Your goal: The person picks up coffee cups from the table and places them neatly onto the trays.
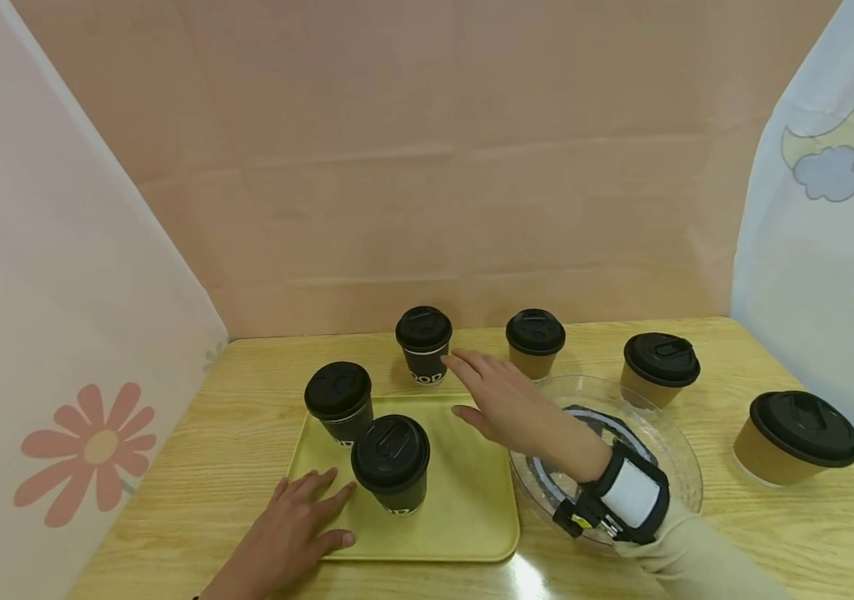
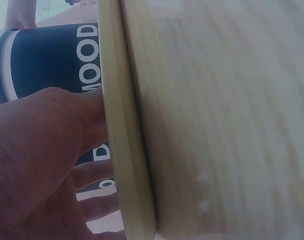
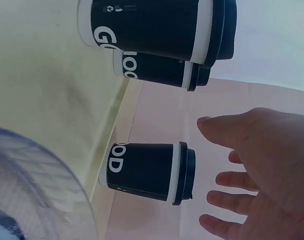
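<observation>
My left hand (image 1: 284,529) rests at the left front corner of a yellow tray (image 1: 471,508), fingers spread on it. Close to those fingers, two black paper cups with black lids stand on the tray: a front cup (image 1: 392,462) and a rear cup (image 1: 340,400). In the left wrist view, white lettering shows on the front cup (image 2: 54,62). My right hand (image 1: 509,404) hovers over the tray's right rear part, holding nothing, fingers loosely extended. Beyond its fingertips a third black cup (image 1: 425,342) stands on the table behind the tray, also seen as a black cup (image 3: 146,170) in the right wrist view.
A clear round dish (image 1: 685,450) lies under my right forearm, beside the tray. Brown cups with black lids stand around it: one at the back (image 1: 535,337), one at the back right (image 1: 659,367) and one at the far right (image 1: 794,437). A pinkish cloth (image 1: 434,167) hangs behind the table.
</observation>
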`<state>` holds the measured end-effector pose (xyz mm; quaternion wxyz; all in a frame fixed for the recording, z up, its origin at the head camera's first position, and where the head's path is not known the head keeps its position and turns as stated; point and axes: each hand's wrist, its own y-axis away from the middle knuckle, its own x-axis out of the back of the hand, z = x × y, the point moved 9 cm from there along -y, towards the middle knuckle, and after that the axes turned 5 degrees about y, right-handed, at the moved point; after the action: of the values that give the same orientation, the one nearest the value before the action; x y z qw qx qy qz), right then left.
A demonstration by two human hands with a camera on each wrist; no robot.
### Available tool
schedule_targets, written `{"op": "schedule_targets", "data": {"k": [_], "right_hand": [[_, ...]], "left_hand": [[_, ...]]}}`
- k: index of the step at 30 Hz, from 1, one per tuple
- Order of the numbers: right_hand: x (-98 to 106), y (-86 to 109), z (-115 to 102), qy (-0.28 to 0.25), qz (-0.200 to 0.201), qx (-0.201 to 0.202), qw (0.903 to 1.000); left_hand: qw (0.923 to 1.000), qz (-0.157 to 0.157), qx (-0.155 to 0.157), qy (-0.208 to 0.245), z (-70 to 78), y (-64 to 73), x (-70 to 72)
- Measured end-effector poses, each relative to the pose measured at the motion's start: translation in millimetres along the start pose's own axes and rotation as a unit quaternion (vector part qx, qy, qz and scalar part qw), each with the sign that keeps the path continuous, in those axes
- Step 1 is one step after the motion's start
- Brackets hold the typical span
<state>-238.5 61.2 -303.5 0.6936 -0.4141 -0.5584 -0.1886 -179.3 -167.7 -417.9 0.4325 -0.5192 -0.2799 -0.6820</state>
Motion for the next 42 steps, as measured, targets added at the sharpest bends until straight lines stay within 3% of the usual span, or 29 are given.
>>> {"op": "schedule_targets", "data": {"k": [7, 15, 23, 34, 42], "right_hand": [[-2.9, -16.4, 0.8, 0.004, 0.001, 0.003, 1.0], [-19.8, -42.2, 8.2, -0.006, -0.027, -0.024, 0.9993], [-33.5, -64.2, 8.5, 0.003, -0.021, -0.03, 0.9993], [-52.8, -75.0, 21.1, 0.017, -0.01, -0.067, 0.9975], [-60.0, -80.4, 34.1, 0.045, 0.021, -0.085, 0.9951]], "left_hand": [[0.9999, -0.005, 0.005, 0.016, -0.5, 0.5, 1.4], [0.9992, -0.017, 0.023, 0.027, -4.1, 2.4, 0.0], [0.9995, -0.008, 0.016, 0.025, -3.7, 4.0, 0.4], [0.9998, -0.012, 0.006, 0.015, -2.6, -0.5, -0.9], [0.9999, -0.007, 0.001, 0.01, -1.2, -2.0, 1.3]]}}
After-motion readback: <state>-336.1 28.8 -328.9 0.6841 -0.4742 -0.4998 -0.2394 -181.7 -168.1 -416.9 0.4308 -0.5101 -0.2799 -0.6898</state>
